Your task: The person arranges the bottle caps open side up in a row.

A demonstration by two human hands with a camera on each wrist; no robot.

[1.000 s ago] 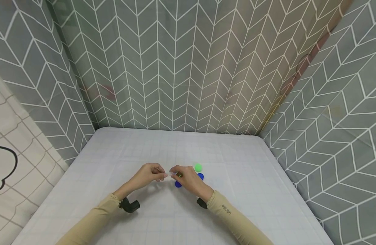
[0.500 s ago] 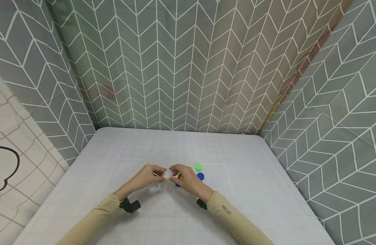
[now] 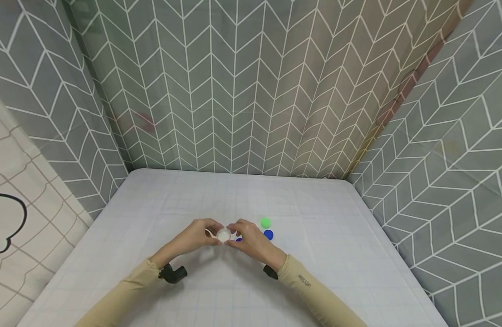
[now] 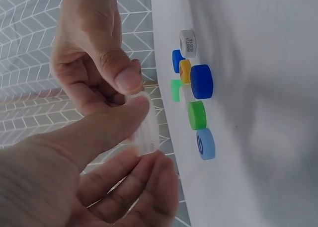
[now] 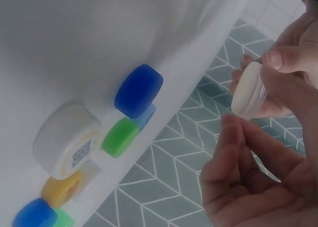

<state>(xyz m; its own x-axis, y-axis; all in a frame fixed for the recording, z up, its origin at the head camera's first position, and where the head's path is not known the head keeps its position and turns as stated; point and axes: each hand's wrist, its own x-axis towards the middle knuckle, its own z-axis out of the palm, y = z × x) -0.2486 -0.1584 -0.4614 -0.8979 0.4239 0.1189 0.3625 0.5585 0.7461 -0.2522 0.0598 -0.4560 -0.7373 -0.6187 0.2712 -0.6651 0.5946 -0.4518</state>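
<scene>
Both hands meet in front of the body over the table, pinching one translucent white bottle cap [image 3: 224, 235] between them. In the head view my left hand [image 3: 201, 233] holds its left edge with thumb and fingers, and my right hand [image 3: 252, 240] grips its right edge. The left wrist view shows the cap's ridged side [image 4: 147, 130] tilted between the left thumb and fingertips. Seen from the right wrist, the cap [image 5: 247, 90] turns a flat white round face toward the camera, with a clear rim behind. Fingers cover parts of its edge.
Several bottle caps lie grouped under and right of the hands: a white one with a printed code [image 5: 69, 140], dark blue [image 4: 201, 81], green [image 4: 197, 115], light blue [image 4: 205, 143], yellow [image 5: 62, 189] and pale green [image 3: 265, 223]. Patterned curtains [image 3: 234, 91] surround the white-covered table [image 3: 218, 304].
The translucent cap has turned from edge-on to showing its round face to the head camera. Both hands stay close together, their fingers shifting around its rim.
</scene>
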